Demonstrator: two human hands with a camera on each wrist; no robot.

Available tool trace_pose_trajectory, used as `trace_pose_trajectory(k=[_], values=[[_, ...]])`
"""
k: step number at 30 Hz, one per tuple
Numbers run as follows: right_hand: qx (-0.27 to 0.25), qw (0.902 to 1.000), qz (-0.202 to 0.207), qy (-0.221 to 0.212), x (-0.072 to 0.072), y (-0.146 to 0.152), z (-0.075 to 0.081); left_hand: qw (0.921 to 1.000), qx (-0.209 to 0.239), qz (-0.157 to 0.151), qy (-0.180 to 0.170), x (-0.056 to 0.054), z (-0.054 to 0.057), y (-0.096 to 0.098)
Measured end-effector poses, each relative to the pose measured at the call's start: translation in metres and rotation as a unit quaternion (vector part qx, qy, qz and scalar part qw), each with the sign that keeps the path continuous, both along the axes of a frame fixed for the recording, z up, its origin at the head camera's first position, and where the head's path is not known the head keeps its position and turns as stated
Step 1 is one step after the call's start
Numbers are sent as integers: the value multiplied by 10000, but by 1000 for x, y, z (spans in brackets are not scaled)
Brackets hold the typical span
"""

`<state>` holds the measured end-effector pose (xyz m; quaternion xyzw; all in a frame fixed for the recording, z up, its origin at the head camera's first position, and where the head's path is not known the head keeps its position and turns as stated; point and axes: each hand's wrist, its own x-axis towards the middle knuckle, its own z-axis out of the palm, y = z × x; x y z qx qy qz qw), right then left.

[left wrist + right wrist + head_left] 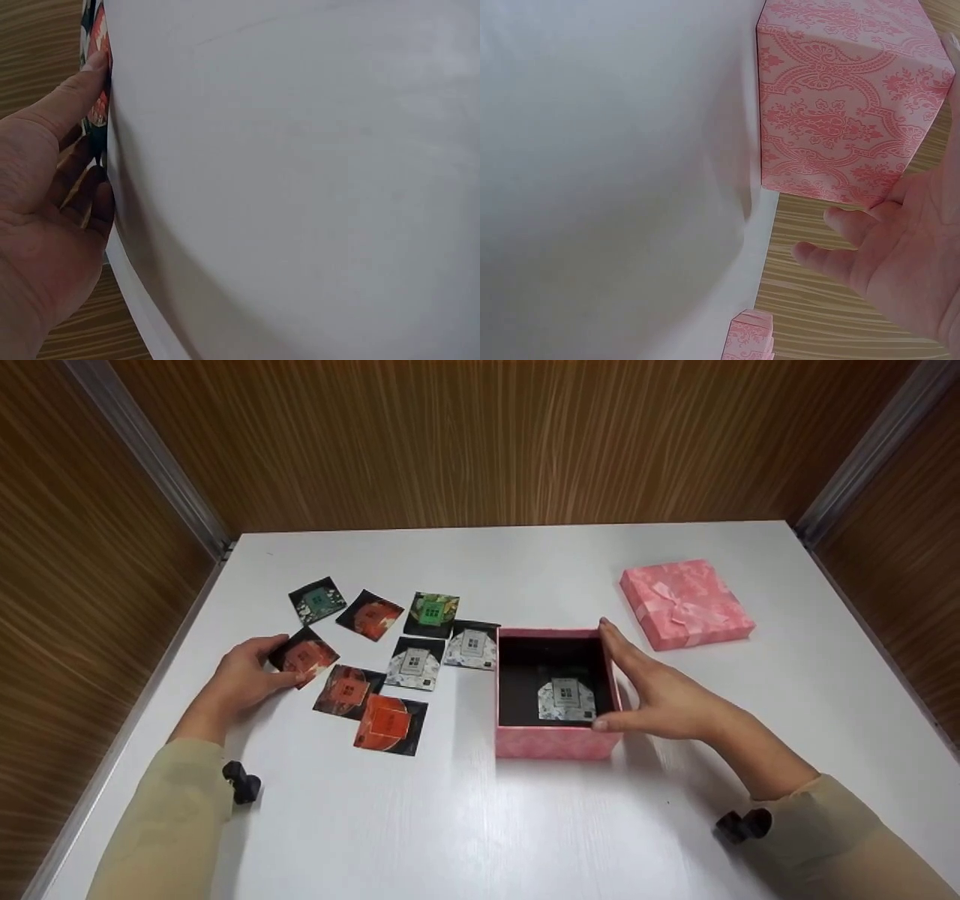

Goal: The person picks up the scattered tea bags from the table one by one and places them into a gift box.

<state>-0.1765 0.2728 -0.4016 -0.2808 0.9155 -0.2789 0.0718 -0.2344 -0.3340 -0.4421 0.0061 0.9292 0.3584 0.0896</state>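
My left hand pinches a red-and-black tea sachet between thumb and fingers at the left of the table. In the left wrist view the thumb lies on this sachet's printed face. At the right side of the open pink box, my right hand holds its rim, with the thumb at the front corner and a fingertip at the back corner. Inside the box lies a white floral sachet. The right wrist view shows the box's patterned outer wall beside the right hand.
Several more sachets lie between the left hand and the box, among them a green one, a dark floral one and an orange one. Behind the right hand sits the pink lid with a bow. Wood-grain panels enclose the white table.
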Motion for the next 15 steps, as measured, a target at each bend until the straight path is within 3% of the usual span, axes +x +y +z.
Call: trace_pose_trajectory(k=[8, 15], values=[[-31, 10000, 23, 9, 0, 0, -1, 9995, 27, -43, 319, 0, -1, 1], [-45, 10000, -19, -61, 0, 0, -2, 9995, 13, 54, 318, -1, -1, 2]])
